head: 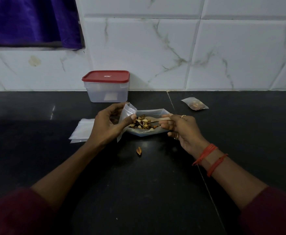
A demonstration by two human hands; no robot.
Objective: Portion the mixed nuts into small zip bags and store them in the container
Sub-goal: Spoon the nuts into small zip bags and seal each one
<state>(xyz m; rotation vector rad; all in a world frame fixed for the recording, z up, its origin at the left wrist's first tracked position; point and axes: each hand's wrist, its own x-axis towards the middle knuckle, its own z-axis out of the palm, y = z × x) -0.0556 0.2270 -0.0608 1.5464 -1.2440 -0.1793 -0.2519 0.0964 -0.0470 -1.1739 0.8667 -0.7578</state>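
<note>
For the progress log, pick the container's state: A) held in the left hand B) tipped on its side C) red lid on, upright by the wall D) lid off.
C: the container stands upright by the tiled wall with its red lid seated on top.

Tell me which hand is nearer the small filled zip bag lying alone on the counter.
Right. The right hand is in front-left of the small filled zip bag; the left hand is farther left.
</note>
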